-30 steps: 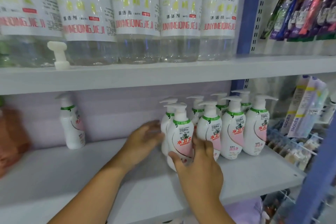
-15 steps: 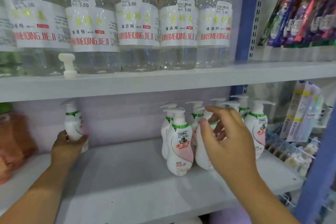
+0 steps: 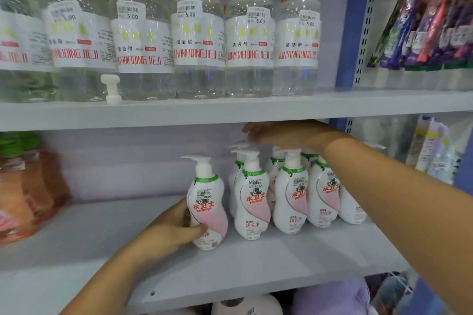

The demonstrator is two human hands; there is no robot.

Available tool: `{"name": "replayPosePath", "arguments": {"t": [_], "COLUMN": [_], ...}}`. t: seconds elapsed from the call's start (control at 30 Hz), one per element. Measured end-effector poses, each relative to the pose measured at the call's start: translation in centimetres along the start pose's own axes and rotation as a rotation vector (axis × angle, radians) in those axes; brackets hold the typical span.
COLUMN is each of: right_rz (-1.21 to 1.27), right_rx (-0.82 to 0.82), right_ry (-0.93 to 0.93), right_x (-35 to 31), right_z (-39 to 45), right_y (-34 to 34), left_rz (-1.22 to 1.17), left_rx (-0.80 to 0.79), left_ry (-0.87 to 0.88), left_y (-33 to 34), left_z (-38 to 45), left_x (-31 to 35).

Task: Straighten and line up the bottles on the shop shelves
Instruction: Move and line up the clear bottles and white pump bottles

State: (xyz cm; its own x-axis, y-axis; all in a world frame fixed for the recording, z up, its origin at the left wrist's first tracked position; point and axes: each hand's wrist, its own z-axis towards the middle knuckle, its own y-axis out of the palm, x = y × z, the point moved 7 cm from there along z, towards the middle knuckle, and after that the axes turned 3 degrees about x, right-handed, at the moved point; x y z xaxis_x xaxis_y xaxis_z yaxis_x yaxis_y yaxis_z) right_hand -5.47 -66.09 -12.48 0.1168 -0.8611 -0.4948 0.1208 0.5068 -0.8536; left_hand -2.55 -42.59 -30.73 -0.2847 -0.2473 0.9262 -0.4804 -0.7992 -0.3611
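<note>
I see the grey middle shelf carrying a cluster of white pump bottles at its right. Above, clear orange-capped bottles stand in a row. My left hand grasps one pump bottle, upright just left of the cluster. My right hand lies flat, fingers straight, over the rear pump heads.

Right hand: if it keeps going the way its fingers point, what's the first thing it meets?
The right hand points left, just under the upper shelf, above the pump bottles. Nothing shows in that line; depth is unclear, so the back wall may come first.
</note>
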Motion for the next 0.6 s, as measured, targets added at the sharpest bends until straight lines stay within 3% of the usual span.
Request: {"name": "replayPosePath", "arguments": {"t": [0.33,0.6], "right_rz": [-0.103,-0.287], "right_rx": [-0.153,-0.069], "right_ry": [-0.018,-0.039], "right_x": [0.9,1.0], "right_z": [5.1,4.7], "right_y": [2.4,1.6], "left_rz": [0.097,0.115], "left_rx": [0.255,0.227], "left_ry": [-0.007,-0.012], "left_y": [3.4,3.5], "left_z": [-1.7,-1.1], "left_x": [0.1,0.3]}}
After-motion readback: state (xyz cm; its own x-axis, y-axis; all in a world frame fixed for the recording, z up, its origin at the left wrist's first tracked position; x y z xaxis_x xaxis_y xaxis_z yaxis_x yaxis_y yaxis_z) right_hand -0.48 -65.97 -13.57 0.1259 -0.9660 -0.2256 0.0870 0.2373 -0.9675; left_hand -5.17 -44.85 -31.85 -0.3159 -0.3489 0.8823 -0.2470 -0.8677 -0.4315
